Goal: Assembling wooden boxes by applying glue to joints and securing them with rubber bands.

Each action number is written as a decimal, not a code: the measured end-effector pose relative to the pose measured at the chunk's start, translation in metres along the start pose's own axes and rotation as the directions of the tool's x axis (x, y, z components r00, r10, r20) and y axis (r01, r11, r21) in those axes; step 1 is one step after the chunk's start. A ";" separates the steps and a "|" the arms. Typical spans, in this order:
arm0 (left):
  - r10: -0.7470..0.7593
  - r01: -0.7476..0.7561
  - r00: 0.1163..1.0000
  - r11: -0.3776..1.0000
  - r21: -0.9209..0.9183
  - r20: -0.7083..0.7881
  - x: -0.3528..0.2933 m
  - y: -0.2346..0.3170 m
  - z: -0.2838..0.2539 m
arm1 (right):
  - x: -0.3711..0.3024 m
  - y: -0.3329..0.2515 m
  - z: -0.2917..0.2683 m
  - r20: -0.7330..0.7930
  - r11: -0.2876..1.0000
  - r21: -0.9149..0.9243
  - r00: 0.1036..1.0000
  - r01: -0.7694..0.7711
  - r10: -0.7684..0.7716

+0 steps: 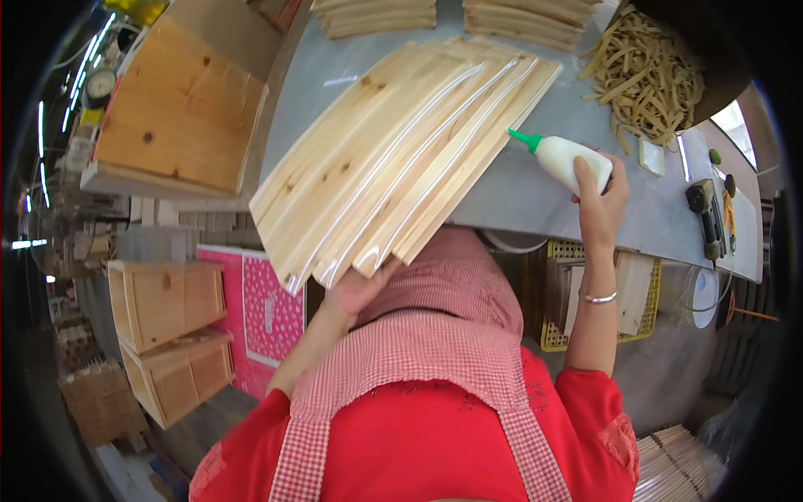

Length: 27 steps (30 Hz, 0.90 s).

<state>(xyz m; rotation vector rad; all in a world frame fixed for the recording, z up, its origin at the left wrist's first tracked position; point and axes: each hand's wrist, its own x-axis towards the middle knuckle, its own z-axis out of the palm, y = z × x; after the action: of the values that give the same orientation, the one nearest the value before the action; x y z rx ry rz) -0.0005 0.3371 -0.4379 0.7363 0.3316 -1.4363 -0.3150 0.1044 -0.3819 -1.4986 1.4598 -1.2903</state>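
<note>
Right hand (pixel 600 197): fingers wrapped around a white squeeze bottle (pixel 570 164), thumb on its near side
Bottle tip: green nozzle (pixel 524 140), pointing left at the right-hand edge of the boards; whether it touches, I cannot tell
Left hand (pixel 361 290): at the near ends of the boards, touching them; most fingers are hidden underneath, so I cannot tell whether they pinch
Boards (pixel 335 171): pale, knotty wood, side by side in a slanting fan, the far part above the tabletop (pixel 548 209), the near ends past its edge, over the apron (pixel 401 347)
White lines (pixel 393 171): glossy, running lengthwise along the boards on the right
Far side: two board stacks (pixel 376 17) on the tabletop
Right side: a heap of tan bands (pixel 648 79), and a black-handled tool (pixel 711 222)
Left side: a wooden box (pixel 180 121)
</note>
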 end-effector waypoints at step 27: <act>-0.065 0.068 0.980 0.998 -0.011 0.186 0.001 -0.007 -0.003 | -0.154 -0.029 0.006 0.345 0.934 0.342 0.938 -0.098 -0.028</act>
<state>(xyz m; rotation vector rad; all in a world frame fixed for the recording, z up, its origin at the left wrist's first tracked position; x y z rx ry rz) -0.0065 0.3381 -0.4423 0.5760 0.2257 -1.5507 -0.2824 0.2583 -0.3863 -1.3627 0.9630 -1.1267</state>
